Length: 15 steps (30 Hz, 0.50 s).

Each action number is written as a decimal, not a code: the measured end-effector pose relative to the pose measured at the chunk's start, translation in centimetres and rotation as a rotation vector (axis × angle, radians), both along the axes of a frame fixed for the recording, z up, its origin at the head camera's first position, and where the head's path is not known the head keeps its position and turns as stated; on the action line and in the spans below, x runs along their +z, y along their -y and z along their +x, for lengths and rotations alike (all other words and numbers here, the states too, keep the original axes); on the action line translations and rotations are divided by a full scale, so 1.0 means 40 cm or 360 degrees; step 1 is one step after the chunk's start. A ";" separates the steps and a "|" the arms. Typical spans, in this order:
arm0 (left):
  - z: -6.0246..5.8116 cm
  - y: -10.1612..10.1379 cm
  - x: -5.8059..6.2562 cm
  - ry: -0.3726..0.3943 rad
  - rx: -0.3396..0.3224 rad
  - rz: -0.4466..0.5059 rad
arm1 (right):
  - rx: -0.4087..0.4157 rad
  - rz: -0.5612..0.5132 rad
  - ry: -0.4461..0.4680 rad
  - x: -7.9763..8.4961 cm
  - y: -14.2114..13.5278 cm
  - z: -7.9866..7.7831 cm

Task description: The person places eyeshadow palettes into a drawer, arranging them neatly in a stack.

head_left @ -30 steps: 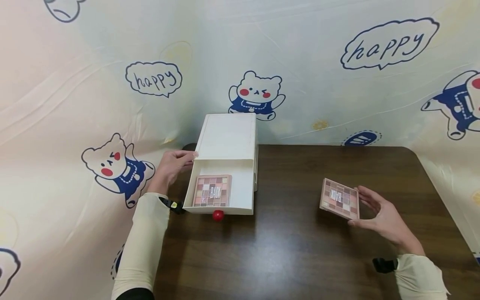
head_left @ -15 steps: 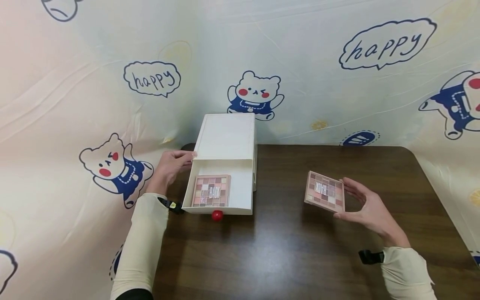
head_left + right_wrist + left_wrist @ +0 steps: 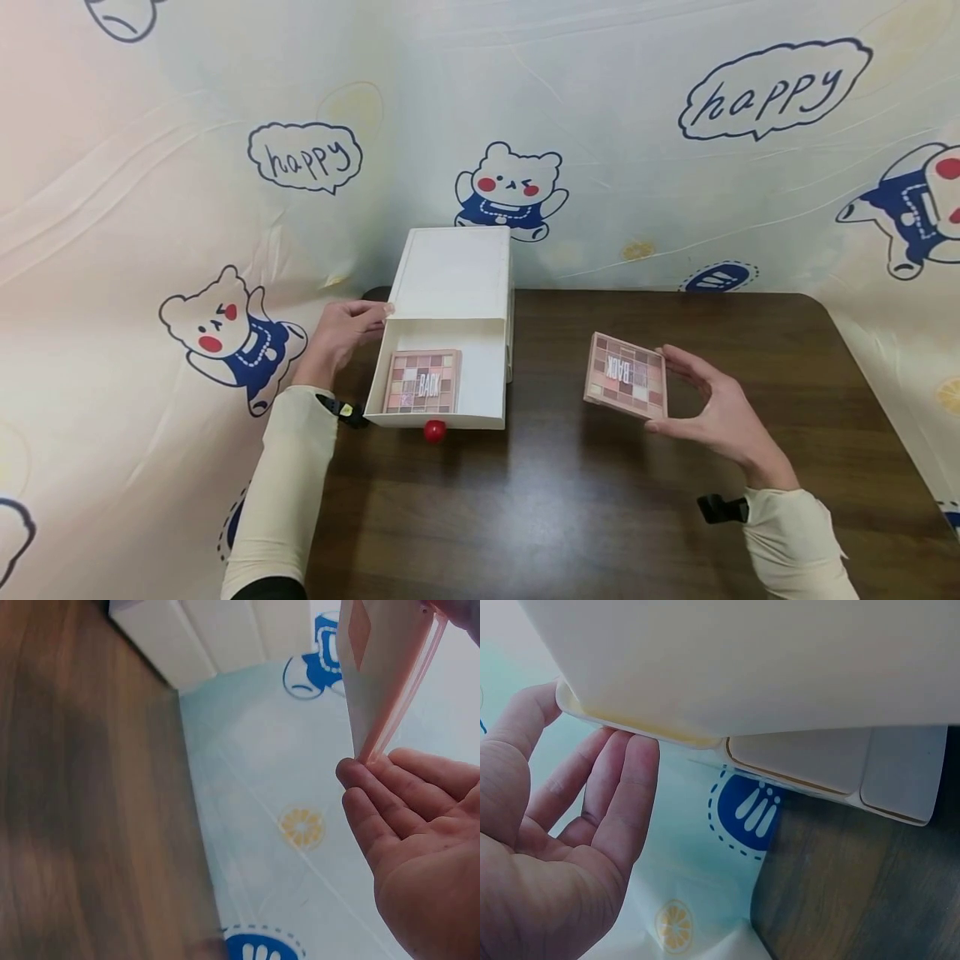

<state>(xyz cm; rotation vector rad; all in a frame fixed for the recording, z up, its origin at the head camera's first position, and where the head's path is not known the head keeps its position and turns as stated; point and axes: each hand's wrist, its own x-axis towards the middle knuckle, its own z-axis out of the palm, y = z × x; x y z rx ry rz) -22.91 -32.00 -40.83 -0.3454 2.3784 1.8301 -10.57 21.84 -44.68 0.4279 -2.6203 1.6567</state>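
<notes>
My right hand point(image 3: 720, 417) pinches a square eyeshadow palette point(image 3: 626, 375) by its edge, thumb on the near side and fingers on the far side. The palette is tilted above the table, its checkered pink lid facing up. In the right wrist view the palette's pale back point(image 3: 386, 667) shows over the fingertips. At the left, a white drawer cabinet point(image 3: 457, 271) has its top drawer point(image 3: 483, 367) pulled out. A matching palette point(image 3: 423, 382) lies in the left part of that drawer. My left hand point(image 3: 339, 337) grips the cabinet's upper left front edge between thumb and fingers.
A red round knob point(image 3: 434, 431) sticks out from the drawer front. Under everything is a dark wooden table point(image 3: 570, 517). Behind and to the left hangs a pale cloth point(image 3: 600, 100) printed with bears and speech bubbles.
The right hand has carried its palette leftward and slightly away from me, closer to the cabinet. My left hand stays at the cabinet edge, and the drawer has not moved.
</notes>
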 end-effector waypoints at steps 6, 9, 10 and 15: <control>-0.001 0.003 -0.004 0.0004 -0.0018 -0.0029 | 0.0041 -0.0015 -0.0014 0.020 0.032 -0.008; -0.003 0.003 -0.004 0.0010 -0.0021 -0.0035 | 0.0054 -0.0017 -0.0033 0.027 0.046 -0.015; -0.003 0.003 -0.004 0.0011 -0.0024 -0.0028 | 0.0058 -0.0016 -0.0037 0.030 0.051 -0.017; 0.004 -0.002 0.013 0.0035 -0.0032 -0.0004 | 0.0092 -0.0002 -0.0061 0.040 0.077 -0.027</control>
